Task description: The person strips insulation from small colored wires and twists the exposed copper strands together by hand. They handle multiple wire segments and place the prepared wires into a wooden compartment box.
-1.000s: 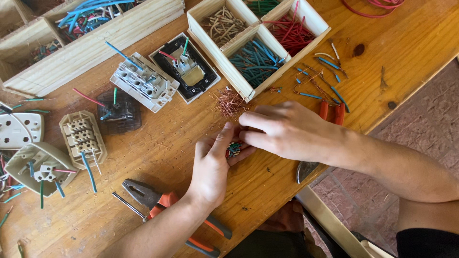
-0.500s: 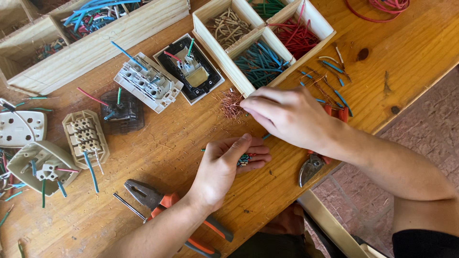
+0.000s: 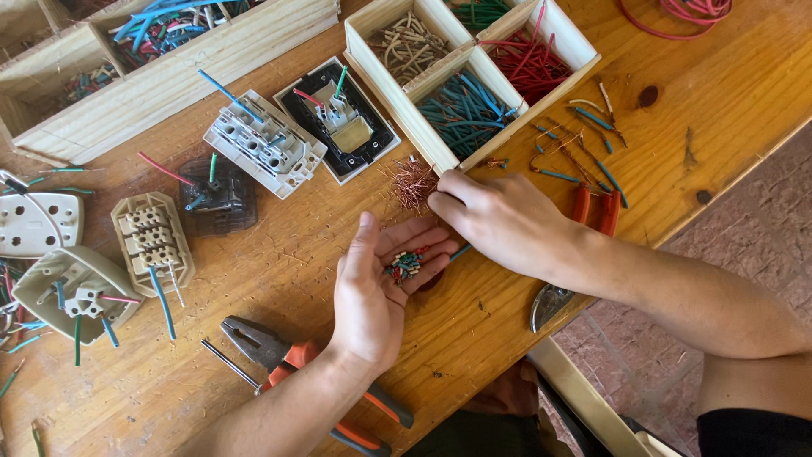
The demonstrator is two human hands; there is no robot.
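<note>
Your left hand (image 3: 372, 292) lies palm-up and open, cradling cut insulation bits (image 3: 404, 264) — your right hand (image 3: 499, 222), fingertips pinched together on the bench (image 3: 254, 372), sits just beyond them by the copper strands (image 3: 414, 182).

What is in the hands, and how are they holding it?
The left hand cups a small heap of coloured wire scraps in its open palm. The right hand touches the copper strand pile; a grip cannot be told.
</note>
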